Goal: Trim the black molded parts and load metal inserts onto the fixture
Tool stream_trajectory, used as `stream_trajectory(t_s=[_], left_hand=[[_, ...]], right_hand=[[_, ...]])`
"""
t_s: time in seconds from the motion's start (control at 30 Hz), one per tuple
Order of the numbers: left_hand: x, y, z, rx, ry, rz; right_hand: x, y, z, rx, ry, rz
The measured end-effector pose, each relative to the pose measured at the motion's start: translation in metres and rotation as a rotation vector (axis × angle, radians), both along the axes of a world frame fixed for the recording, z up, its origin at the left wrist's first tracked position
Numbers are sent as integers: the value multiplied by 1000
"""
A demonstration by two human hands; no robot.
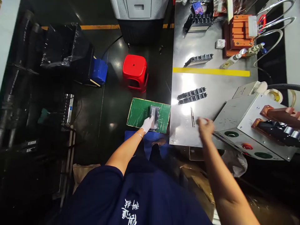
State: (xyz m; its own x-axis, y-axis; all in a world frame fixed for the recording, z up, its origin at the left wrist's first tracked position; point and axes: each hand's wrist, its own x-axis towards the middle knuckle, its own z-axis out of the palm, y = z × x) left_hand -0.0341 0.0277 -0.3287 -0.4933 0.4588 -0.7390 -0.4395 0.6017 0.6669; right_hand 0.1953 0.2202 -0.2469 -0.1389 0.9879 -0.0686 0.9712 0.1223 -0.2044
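My left hand [147, 124], in a white glove, grips a black plastic part with a flat grey face [154, 117] and a scalloped edge. That part is over a green board [138, 113] beside the table. Over the metal table [182, 131], my bare right hand [205, 126] is blurred, its fingers curled; whatever they may hold is hidden. Just left of it lies a pair of metal tweezers [192, 117]. Two similar black scalloped parts [192, 95] rest side by side farther up the table.
A grey control box [236, 125] with a red button and copper-coloured fixture stands at right. Beyond the yellow strip [211, 72] are another black part [199, 60], a stack of them [199, 22] and an orange fixture [239, 32]. A red stool [134, 67] stands on the floor.
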Motion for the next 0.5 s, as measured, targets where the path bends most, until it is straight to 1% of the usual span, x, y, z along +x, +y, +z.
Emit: stream_trajectory(t_s=[0.07, 0.1, 0.13, 0.2, 0.27, 0.3, 0.37, 0.5], left_hand=[[-3, 2, -5, 38, -44, 9], [-4, 2, -8, 53, -65, 14], [-4, 1, -11, 65, -86, 19], [-4, 2, -19, 77, -125, 34], [-2, 3, -27, 84, -159, 53], [-1, 4, -30, 88, -174, 62], [-1, 5, -34, 98, -201, 74], [-3, 5, -31, 118, -257, 79]], right_hand=[[-59, -49, -18, -189, 0, 177], [-88, -67, -26, -251, -10, 242], [-116, -79, -33, -291, -22, 294], [-163, -87, -44, -336, -43, 370], [-194, -83, -48, -365, -82, 405], [-201, -83, -49, -379, -108, 415], [-200, -92, -46, -417, -167, 431], [-162, -144, -29, -501, -287, 463]])
